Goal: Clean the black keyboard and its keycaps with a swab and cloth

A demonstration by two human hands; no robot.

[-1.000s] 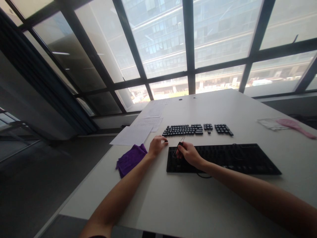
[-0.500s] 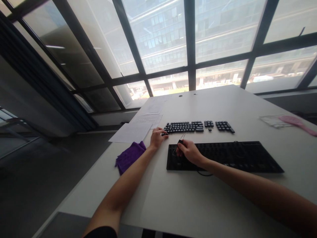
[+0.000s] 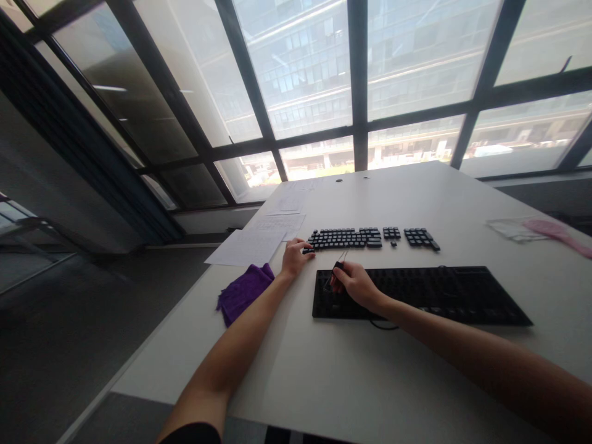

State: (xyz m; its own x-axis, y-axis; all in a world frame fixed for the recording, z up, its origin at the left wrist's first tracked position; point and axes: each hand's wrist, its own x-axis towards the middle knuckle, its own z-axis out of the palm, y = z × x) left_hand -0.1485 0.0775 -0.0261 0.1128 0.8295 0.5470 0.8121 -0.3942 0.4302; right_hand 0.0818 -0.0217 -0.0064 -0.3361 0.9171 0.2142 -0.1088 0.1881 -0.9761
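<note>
My left hand [image 3: 296, 256] is pinched around a dark keycap [image 3: 308, 251] at the near left corner of the laid-out keycaps [image 3: 345, 238]. These sit in rows on the table, in keyboard order. In my right hand [image 3: 354, 282] is a wire keycap puller [image 3: 339, 266], its wire loops showing above and below the fingers. The hand is over the left end of a black keyboard base [image 3: 435, 293]. Whether the puller touches the base cannot be seen. Dark shapes show in several places along the base, too dim to make out.
A crumpled purple cloth [image 3: 244, 291] lies beside my left forearm. Sheets of paper [image 3: 247, 246] are along the table's left edge. A pink brush-like item [image 3: 557, 231] and a clear plastic bag [image 3: 513, 228] lie at the right. A cable [image 3: 383, 327] loops out under the base's near edge.
The view has shifted very slightly. Both hands stay in the same places, with the same keycap and puller in them.
</note>
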